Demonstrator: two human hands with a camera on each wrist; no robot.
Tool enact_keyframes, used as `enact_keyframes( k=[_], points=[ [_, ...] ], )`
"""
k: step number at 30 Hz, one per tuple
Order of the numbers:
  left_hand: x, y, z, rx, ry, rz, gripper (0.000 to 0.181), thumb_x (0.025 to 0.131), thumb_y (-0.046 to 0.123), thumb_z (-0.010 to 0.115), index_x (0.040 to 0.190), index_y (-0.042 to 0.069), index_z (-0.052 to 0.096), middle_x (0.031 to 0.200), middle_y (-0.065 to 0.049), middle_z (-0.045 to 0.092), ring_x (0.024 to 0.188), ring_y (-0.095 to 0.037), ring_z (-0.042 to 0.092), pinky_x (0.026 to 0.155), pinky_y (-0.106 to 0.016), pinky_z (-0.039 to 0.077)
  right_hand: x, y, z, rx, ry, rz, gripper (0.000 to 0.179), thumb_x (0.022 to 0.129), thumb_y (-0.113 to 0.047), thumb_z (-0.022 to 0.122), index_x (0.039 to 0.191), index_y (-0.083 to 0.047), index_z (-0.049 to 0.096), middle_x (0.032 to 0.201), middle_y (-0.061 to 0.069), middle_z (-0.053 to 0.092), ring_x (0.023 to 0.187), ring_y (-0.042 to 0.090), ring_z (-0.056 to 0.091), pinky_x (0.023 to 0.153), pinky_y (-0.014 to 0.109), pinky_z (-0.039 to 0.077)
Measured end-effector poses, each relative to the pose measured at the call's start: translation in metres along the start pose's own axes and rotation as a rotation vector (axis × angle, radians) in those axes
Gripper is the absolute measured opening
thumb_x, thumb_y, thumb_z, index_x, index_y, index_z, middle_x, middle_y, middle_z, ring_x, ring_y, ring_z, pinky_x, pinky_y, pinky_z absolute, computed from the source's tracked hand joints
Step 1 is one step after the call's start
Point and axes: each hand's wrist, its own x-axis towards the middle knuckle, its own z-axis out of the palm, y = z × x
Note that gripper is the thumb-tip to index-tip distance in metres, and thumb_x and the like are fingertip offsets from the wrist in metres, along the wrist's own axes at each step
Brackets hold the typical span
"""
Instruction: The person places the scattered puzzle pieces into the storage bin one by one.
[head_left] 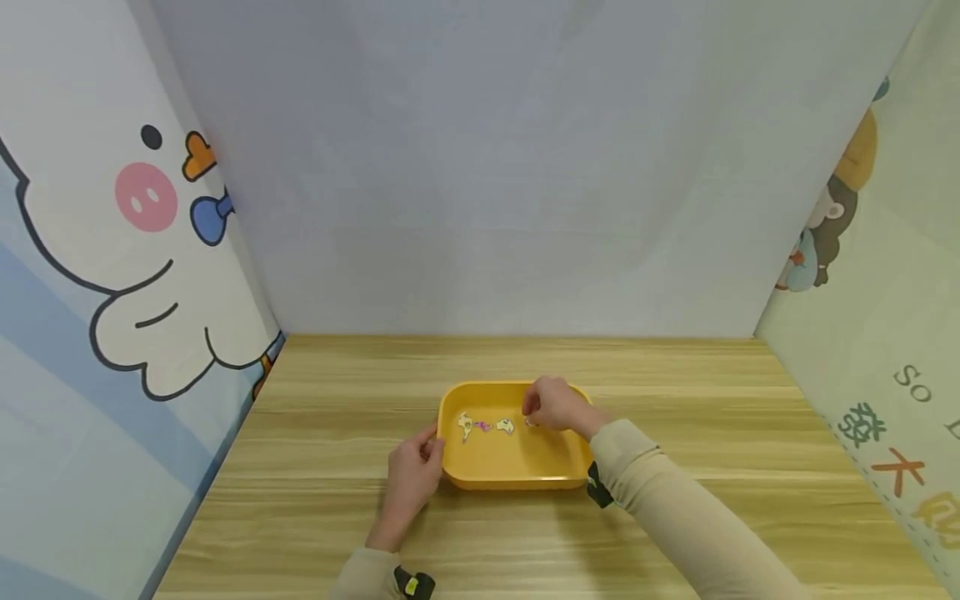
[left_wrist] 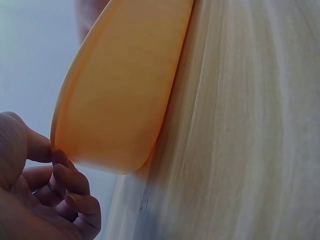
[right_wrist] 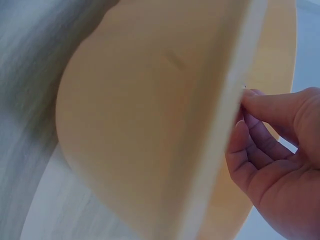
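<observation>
The left hand point(head_left: 412, 475) grips the yellow tray point(head_left: 517, 462) by its rim. Inside, the right hand point(head_left: 561, 405) pinches a small piece point(head_left: 530, 422) between its fingers, beside a pale piece point(head_left: 506, 426).

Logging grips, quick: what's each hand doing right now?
Left hand: closed, pinching the rim of the yellow tray.
Right hand: closed, pinching a small pale piece inside the tray.

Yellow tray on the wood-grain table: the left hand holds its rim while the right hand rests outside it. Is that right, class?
Not quite: the right hand is not outside; the head view shows it reaching into the yellow tray. The tray is on the wood-grain table, and the left hand holds its rim.
</observation>
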Motion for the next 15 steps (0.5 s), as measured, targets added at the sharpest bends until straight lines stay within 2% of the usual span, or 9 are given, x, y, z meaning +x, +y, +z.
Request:
enact_keyframes(
  k=[15],
  points=[
    [0.0008,0.0013,-0.0025,-0.023,-0.016,-0.003,0.029,0.090,0.001,0.059,0.116,-0.011,0.062,0.065,-0.001,0.055,0.050,-0.009,0.047,0.043,-0.023,0.041,0.0063,-0.0019,0.0089,-0.026,-0.005,0.049,0.009,0.077,-0.004,0.077,0.077,-0.009,0.070,0.072,-0.003,0.061,0.069,0.015,0.053,0.069,0.032,0.047]
  ],
)
